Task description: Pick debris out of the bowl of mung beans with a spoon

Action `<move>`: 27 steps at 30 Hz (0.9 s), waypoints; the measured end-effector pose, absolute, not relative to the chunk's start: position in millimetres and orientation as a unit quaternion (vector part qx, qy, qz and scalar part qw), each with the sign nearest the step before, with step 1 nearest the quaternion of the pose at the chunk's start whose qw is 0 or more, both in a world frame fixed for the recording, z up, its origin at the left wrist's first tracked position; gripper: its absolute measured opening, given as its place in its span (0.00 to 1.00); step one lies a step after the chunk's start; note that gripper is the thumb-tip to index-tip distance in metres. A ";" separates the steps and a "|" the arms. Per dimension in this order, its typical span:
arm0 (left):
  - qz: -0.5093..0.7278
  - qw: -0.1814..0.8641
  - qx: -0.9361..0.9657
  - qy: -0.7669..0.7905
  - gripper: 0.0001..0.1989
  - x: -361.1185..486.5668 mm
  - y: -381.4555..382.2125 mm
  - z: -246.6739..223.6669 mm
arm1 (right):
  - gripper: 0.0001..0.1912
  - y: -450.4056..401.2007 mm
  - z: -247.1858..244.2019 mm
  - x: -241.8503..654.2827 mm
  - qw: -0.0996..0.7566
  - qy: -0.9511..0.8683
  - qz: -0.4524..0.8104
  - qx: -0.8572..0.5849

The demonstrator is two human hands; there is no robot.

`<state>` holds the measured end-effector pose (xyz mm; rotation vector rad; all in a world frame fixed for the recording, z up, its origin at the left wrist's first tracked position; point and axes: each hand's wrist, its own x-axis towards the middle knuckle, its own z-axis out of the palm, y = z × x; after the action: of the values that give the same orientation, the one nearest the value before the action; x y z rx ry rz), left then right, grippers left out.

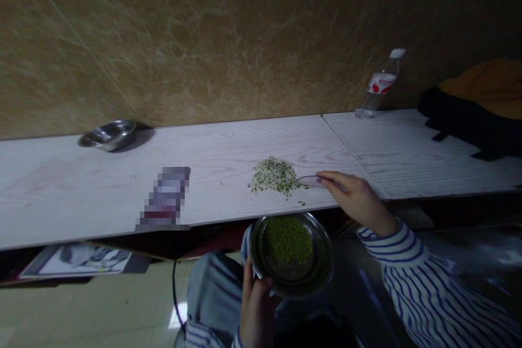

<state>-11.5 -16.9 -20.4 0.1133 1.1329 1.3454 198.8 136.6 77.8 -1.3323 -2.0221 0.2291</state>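
A metal bowl (326, 269) is tilted over my lap, just under the table's front edge. Green beans (289, 239), small like mung beans, cover much of its bottom. My left hand (256, 299) grips the bowl's near left rim, thumb inside and fingers outside. On the table lies a loose pile of white grains mixed with green beans (274, 175); the white grains look like rice. My right hand (354, 196) pinches a thin, pale spoon (310, 180), whose tip touches the pile's right side. A few beans lie scattered near the table edge.
A second metal bowl (109, 136) stands at the back left. A blurred-out flat item (166, 198) lies near the front edge. A water bottle (377, 87) and a dark and orange cloth item (477, 103) are at the right. Printed papers (81, 259) sit on the shelf below.
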 end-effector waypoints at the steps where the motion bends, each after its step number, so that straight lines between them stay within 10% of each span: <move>1: 0.588 0.637 0.050 0.496 0.36 -11.5 -17.0 -20.6 | 0.14 135.9 76.9 200.7 0.348 -0.777 0.077 -0.518; 27: 0.584 0.646 0.055 0.489 0.39 -9.5 -17.8 -19.0 | 0.14 113.1 73.8 211.2 0.323 -0.778 0.005 -0.539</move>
<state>-9.5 -17.8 -19.0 0.1241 1.1137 1.3279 211.2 113.1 73.8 -1.4154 -2.0410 0.0137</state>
